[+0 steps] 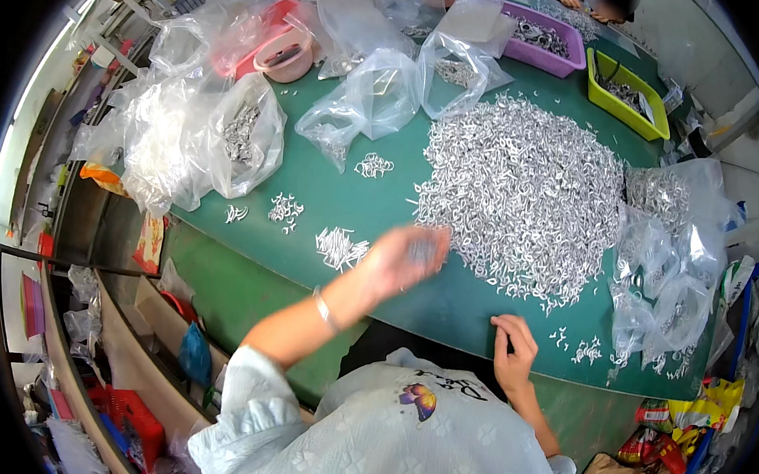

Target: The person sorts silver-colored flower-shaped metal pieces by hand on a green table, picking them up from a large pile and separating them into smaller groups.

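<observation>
Metal clips, small and silvery, lie in a big heap (525, 193) right of the frame's centre on a green table (377, 202). The left hand (403, 260) hovers at the heap's lower left edge, blurred by motion; some small grey pieces show against its palm, but how far its fingers are closed I cannot tell. A thin bracelet (322, 308) circles that wrist. The right hand (514, 350) rests at the table's near edge in the lower middle of the frame, fingers curled inward as if pinching; whether it has hold of a clip cannot be made out. Just right of it lie a few loose clips (577, 346). Small sorted bunches (338, 246) sit left of the left hand, more of them (285, 210) farther up. Clear plastic bags (243, 137) crowd the upper left, others (668, 263) the right edge. A lime-green tray (598, 85) and a purple tray (577, 58) stand at upper right, a pink bowl (286, 56) at upper middle.
</observation>
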The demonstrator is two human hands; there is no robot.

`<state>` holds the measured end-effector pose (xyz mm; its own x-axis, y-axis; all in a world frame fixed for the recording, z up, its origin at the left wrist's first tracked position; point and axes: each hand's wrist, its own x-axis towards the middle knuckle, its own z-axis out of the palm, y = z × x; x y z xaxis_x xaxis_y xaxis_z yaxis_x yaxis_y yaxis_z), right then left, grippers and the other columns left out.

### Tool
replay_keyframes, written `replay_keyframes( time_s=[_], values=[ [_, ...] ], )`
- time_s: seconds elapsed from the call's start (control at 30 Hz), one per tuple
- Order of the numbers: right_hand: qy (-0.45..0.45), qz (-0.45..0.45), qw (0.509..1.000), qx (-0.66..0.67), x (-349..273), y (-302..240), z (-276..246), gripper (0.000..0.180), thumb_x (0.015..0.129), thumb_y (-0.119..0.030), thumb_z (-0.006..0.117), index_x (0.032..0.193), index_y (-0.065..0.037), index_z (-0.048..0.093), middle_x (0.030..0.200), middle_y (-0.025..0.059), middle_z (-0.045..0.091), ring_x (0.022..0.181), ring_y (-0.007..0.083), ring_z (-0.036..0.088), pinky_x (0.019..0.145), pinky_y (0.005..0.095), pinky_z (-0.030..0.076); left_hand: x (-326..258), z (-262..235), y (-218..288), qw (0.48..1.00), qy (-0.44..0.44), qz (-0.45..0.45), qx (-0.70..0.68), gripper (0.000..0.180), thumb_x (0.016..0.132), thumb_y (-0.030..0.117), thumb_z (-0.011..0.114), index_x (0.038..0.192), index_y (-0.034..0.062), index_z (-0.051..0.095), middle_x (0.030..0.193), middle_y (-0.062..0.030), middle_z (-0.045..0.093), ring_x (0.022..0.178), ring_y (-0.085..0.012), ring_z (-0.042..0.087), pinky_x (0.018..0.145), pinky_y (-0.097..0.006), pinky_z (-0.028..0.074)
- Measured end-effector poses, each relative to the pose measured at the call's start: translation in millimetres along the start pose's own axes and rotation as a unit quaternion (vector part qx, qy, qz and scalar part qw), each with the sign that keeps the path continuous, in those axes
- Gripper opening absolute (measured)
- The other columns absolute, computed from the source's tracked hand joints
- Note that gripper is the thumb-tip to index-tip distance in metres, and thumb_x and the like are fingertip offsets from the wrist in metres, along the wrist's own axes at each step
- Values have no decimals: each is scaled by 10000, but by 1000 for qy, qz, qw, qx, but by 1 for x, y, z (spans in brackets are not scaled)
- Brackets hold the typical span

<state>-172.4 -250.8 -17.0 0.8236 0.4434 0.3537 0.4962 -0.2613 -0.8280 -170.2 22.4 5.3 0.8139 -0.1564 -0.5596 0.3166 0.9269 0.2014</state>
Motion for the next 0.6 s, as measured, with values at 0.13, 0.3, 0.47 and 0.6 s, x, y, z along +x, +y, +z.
replay_keyframes(
  time_s=[0.13, 0.3, 0.47, 0.6],
  values=[
    [-13, -28, 999, -17, 0, 8, 6, 184, 806, 114, 577, 951, 38, 661, 888, 172, 630, 780, 314, 596, 703, 366, 480, 108, 70, 113, 976, -34, 208, -63, 364, 983, 123, 376, 1280, -86, 358, 1146, -228, 451, 1083, -342, 509, 947, -459, 500],
    [-19, -40, 998, -36, 1, 9, 7, 191, 785, 120, 589, 937, 29, 662, 886, 166, 630, 773, 314, 592, 691, 372, 475, 148, 132, 164, 931, 42, 346, 104, 588, 984, 175, 361, 1471, -51, 121, 1513, -281, 78, 1405, -423, 156, 1115, -532, 279],
    [-11, -11, 999, -35, 2, 9, 3, 180, 787, 116, 589, 925, 31, 666, 889, 178, 640, 792, 321, 616, 722, 367, 502, 135, 106, 128, 912, 32, 381, 149, 481, 939, 51, 428, 1404, -46, 354, 1467, -239, 292, 1346, -366, 339, 1085, -452, 346],
    [-7, 44, 999, 3, 6, 6, 0, 136, 822, 95, 588, 929, 50, 657, 887, 177, 641, 808, 312, 629, 744, 347, 502, 50, 66, 77, 903, 7, 375, 210, 356, 916, 25, 486, 1261, -54, 520, 1246, -157, 541, 1153, -262, 539, 966, -374, 451]
  ],
)
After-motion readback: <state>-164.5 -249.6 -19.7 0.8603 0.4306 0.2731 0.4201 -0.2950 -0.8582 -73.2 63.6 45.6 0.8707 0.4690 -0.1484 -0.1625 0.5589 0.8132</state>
